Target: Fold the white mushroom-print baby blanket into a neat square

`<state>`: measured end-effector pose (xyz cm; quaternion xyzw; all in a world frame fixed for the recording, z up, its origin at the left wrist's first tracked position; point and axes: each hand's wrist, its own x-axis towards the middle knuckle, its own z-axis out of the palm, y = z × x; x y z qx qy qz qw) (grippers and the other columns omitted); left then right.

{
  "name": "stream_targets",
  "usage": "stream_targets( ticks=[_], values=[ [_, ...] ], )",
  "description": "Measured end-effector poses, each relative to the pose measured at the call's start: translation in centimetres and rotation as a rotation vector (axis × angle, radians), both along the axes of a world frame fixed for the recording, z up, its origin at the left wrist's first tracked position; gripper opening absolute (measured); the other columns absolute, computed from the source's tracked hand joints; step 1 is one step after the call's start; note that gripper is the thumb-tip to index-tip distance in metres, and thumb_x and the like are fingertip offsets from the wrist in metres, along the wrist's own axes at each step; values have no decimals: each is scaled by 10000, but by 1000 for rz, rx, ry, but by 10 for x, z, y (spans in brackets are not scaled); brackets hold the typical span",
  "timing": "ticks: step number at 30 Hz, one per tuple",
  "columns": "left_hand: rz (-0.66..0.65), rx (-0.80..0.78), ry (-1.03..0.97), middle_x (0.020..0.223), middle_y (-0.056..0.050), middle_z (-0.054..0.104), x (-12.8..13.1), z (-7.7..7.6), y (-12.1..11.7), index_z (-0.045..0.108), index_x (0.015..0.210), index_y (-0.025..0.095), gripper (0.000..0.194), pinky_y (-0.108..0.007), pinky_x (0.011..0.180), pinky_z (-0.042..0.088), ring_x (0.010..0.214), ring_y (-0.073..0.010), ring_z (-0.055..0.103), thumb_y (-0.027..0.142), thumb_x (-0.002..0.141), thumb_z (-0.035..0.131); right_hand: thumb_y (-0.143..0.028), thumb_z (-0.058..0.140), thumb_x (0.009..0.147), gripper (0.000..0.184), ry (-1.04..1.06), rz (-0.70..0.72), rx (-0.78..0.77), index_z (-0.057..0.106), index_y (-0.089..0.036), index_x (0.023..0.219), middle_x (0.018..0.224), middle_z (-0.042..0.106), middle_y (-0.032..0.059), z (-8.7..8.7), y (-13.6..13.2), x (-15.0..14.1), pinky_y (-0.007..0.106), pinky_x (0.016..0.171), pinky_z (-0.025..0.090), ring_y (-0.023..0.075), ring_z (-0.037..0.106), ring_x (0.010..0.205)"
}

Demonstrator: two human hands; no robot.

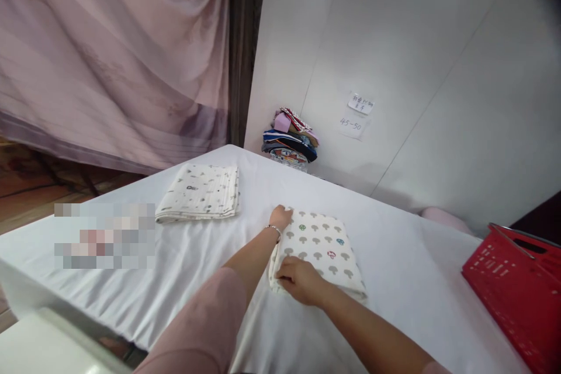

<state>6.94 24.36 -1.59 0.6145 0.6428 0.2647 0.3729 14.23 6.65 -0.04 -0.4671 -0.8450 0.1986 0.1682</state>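
Mushroom-print cloth point(322, 239) lies folded on the white-covered bench point(407, 280), in front of the person, its pale face scattered with grey-beige mushrooms plus a green, a blue and a red one. The left hand point(281, 217), with a bracelet point(274, 230) at the wrist, touches the cloth's far left corner; whether its fingers grip the fabric I cannot tell. The right hand point(302, 280) is at the near left part of the cloth, fingers bent inward against it; I cannot tell whether they pinch a layer or only press.

To the left, well apart, a second folded cloth point(197, 196) with small dark prints lies flat towards the bench's far edge. A red basket point(512, 286) stands at the right side. Beyond the bench, a pile of folded textiles point(289, 140) sits against the pale wall point(416, 70), beside two paper notes point(352, 124), the lower reading "45-50". Pinkish curtain point(123, 58) hangs at the far left.
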Motion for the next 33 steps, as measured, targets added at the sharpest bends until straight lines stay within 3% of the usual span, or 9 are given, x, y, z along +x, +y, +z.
stream_targets(
  ticks=[9,11,14,17,20,23,27,30,33],
  values=[
    [-17,97,124,1143,-128,617,-4,3,-2,535,1166,148,416,-293,820,426,1048,-229,569,318,786,527,-202,460,864,203,-48,-25,163,655,-217,917,889,601,32,-15,-8,2,262,757,399,155,516,845],
    [-39,217,165,1264,-146,531,-2,8,-9,448,1266,140,516,-340,928,380,1174,-251,475,348,800,521,-210,464,864,200,-52,-38,169,652,-216,931,898,602,33,-19,-8,1,271,767,397,159,511,850],
    [-267,529,283,1401,-105,392,1,8,-25,400,1317,182,522,-384,1061,246,1311,-237,303,398,845,456,-209,490,846,195,-55,-51,173,647,-219,962,905,607,34,-20,-12,-2,290,788,397,169,513,855],
    [-473,565,443,1434,-67,350,1,-4,-37,432,1301,216,483,-444,1086,192,1347,-235,233,431,871,384,-202,543,807,177,5,-8,123,651,-204,948,925,621,32,-6,-16,3,290,826,404,166,533,874],
    [-476,510,527,1438,-60,345,0,-15,-41,408,1321,221,487,-495,1086,160,1357,-235,207,431,890,325,-214,469,860,209,148,30,54,652,-215,961,964,644,15,21,-10,25,258,859,412,135,563,916],
    [-459,544,527,1442,-47,338,-2,-18,-40,409,1321,247,480,-508,1092,113,1372,-237,156,437,888,324,-277,408,895,309,145,-250,167,581,-224,1145,1217,561,55,34,5,64,331,994,329,172,469,1152],
    [-447,504,487,1450,-23,325,-2,-17,-40,423,1308,283,466,-495,1099,80,1380,-232,118,452,883,333,-412,415,887,507,-161,-625,68,393,-180,1338,1456,277,116,4,21,107,486,1074,123,257,151,1360],
    [-450,469,459,1451,-19,324,-1,-14,-39,427,1302,288,455,-473,1100,99,1379,-222,122,444,882,348,-461,355,900,552,-225,-638,-14,336,-170,1368,1483,213,108,-24,27,117,490,1082,78,236,91,1375],
    [-459,432,420,1466,-27,293,-2,-7,-39,419,1306,265,462,-448,1090,165,1379,-218,120,434,881,354,-447,421,872,529,-136,-618,-47,389,-194,1335,1480,231,86,-28,30,125,475,1090,66,228,92,1375]
  ],
)
